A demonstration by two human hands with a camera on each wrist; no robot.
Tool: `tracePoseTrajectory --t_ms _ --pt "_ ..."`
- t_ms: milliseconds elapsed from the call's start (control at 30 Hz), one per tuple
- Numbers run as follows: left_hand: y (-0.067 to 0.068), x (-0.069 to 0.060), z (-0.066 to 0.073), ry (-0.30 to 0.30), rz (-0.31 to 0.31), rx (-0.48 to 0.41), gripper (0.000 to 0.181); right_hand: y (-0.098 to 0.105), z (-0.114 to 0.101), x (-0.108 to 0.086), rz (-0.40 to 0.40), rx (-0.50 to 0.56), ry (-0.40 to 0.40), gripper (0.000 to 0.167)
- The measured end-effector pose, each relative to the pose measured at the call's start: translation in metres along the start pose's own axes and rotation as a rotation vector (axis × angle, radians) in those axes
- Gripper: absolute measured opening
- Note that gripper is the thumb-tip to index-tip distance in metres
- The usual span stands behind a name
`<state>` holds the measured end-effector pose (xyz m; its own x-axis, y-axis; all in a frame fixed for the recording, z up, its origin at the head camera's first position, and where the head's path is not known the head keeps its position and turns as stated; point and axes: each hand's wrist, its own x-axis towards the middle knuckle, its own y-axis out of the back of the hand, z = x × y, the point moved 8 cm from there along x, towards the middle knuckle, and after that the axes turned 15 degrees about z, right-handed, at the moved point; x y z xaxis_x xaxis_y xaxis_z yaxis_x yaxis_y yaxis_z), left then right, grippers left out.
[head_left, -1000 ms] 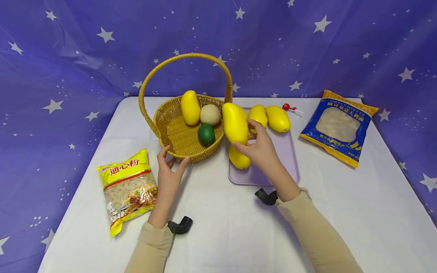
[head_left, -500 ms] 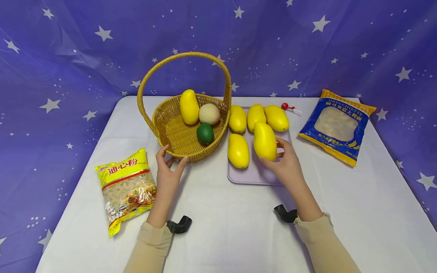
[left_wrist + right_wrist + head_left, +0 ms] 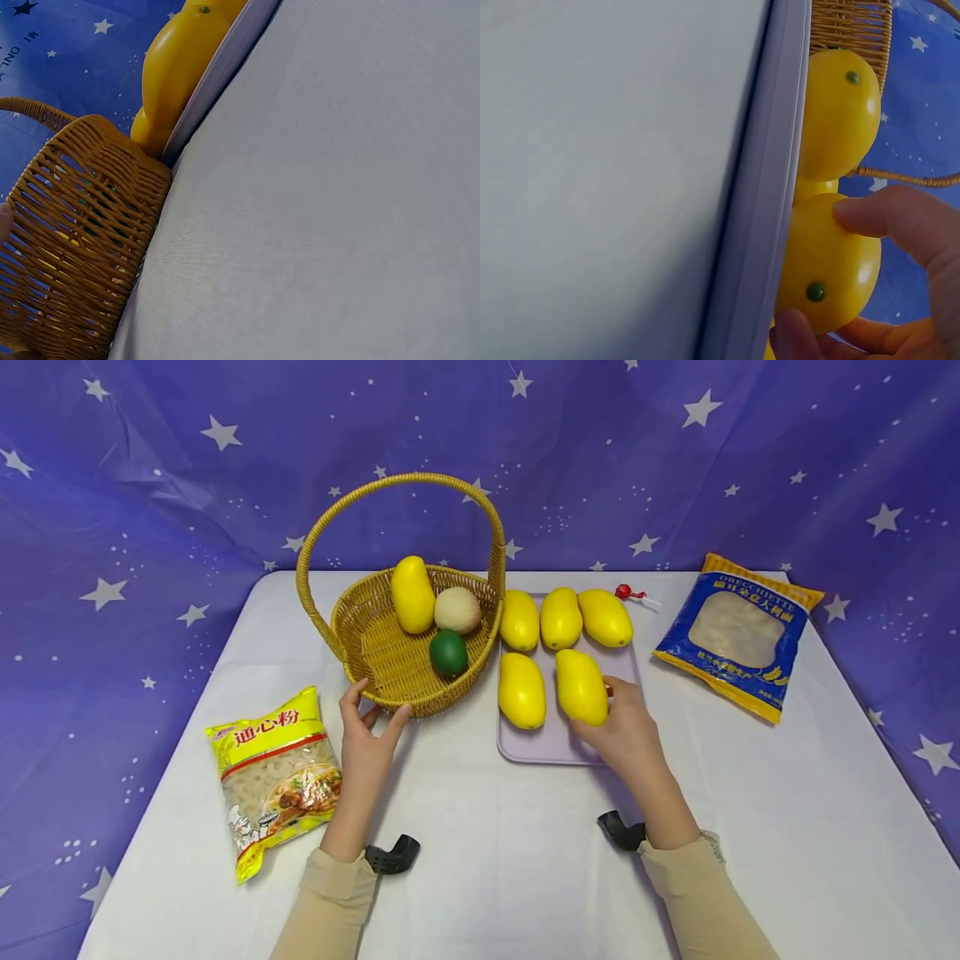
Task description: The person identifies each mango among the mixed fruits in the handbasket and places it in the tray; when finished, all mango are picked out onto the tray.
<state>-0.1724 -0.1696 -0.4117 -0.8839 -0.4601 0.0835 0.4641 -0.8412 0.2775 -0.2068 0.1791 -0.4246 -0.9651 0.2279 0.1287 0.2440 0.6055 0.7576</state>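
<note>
My right hand [image 3: 626,731] grips a yellow mango [image 3: 581,687] at the near right of the lilac tray [image 3: 551,750]. In the right wrist view, thumb and fingers close on either side of that mango, its green stem spot showing. Another mango [image 3: 522,691] lies just left of it, and several more sit along the tray's far side. The left hand [image 3: 367,752] holds the near rim of the wicker basket [image 3: 423,700], thumb and forefinger spread along it. Inside the basket are a mango [image 3: 412,595], a pale round fruit [image 3: 457,610] and a dark green fruit [image 3: 448,653].
A yellow pasta bag [image 3: 281,777] lies left of the left hand. At the far right is a blue pasta bag [image 3: 735,635]. Behind the tray lies a red lollipop [image 3: 624,592]. The basket's tall handle [image 3: 405,479] arches above it, with a starry purple curtain behind.
My right hand has carried the mango from beside the basket rightward, then lowered it onto the near right part of the tray. The left hand stays at the basket rim.
</note>
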Motion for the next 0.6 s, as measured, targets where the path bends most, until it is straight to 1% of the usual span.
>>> tracePoseTrajectory --t_ms 167,333,433,533,600 --pt "0.000 0.000 0.000 -0.002 -0.004 -0.003 0.068 -0.005 -0.007 0.002 0.016 -0.022 0.013 0.079" --pt "-0.001 0.003 -0.005 0.001 -0.010 -0.019 0.070 -0.010 -0.012 0.003 0.009 -0.030 -0.017 0.080" --pt "-0.003 0.008 -0.018 0.001 -0.004 -0.030 0.071 -0.014 -0.015 0.003 -0.003 -0.008 -0.036 0.082" --pt "-0.005 0.013 -0.031 -0.020 0.011 -0.045 0.073 -0.017 -0.016 0.003 -0.007 0.008 -0.043 0.082" --pt "-0.005 0.014 -0.035 -0.041 0.024 -0.050 0.073 -0.018 -0.015 0.004 -0.007 0.011 -0.050 0.083"
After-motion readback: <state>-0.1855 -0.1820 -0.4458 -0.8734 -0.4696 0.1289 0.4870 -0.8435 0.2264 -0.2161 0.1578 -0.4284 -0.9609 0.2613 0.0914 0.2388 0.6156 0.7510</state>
